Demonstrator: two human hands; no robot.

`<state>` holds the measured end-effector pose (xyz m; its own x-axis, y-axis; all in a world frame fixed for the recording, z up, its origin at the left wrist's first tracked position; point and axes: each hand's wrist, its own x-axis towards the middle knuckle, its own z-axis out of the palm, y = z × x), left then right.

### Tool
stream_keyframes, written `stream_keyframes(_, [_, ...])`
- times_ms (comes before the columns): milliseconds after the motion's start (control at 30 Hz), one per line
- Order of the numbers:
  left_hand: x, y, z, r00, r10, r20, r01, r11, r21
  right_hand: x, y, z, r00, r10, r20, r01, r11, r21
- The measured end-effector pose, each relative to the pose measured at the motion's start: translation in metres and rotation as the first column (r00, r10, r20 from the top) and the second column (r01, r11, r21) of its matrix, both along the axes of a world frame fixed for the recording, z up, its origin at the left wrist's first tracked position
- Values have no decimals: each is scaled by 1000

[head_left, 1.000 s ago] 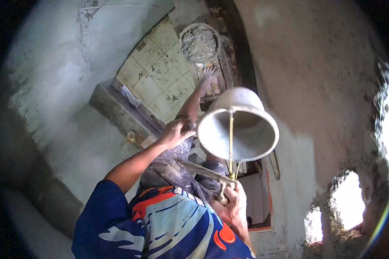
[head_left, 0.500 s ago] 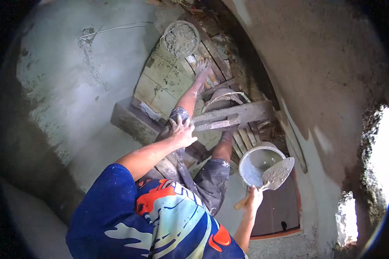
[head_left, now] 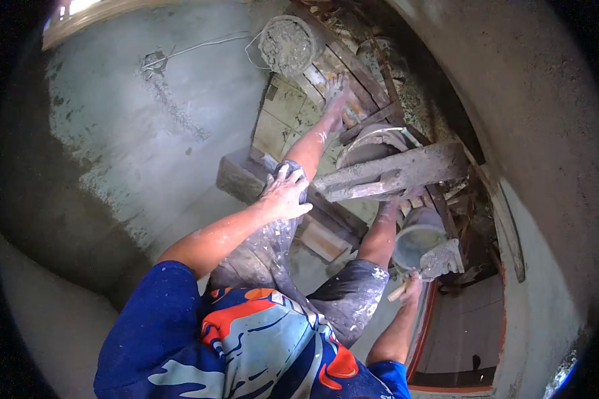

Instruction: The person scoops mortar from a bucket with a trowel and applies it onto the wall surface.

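Observation:
My left hand [head_left: 286, 194] rests on my left knee, fingers spread and holding nothing. The right hand [head_left: 411, 286] grips a trowel by its wooden handle [head_left: 399, 290]. Its mortar-smeared blade [head_left: 442, 260] reaches over the near right rim of a bucket [head_left: 406, 255] with greyish water in it. Past the knees lies a long mortar-caked board [head_left: 429, 165] with a short wooden strip fixed along it. It partly hides a second bucket [head_left: 366, 151].
A bucket full of wet mortar [head_left: 287, 48] stands at the far end of the plank scaffold [head_left: 356, 70], near my bare left foot [head_left: 337, 91]. Plastered walls rise at the left [head_left: 193, 86] and right [head_left: 546, 113]. A red-edged frame [head_left: 424, 326] lies low at the right.
The whole view has shifted, so most things stand farther right. My right hand and trowel are farther from the camera, the blade still by the water bucket. My left hand stays on the knee.

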<state>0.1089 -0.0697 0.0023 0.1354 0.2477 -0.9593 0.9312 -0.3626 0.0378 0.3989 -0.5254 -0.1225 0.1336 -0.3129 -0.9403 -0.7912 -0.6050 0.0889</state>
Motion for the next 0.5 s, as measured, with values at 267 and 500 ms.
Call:
stream_keyframes(267, [-2, 12, -15, 980, 111, 166, -138, 976, 165, 20, 45, 36, 985, 105, 136, -100, 994, -42])
stream_keyframes(500, [-31, 51, 1, 961, 230, 156, -253, 955, 154, 13, 281, 178, 747, 628, 219, -658, 745, 110])
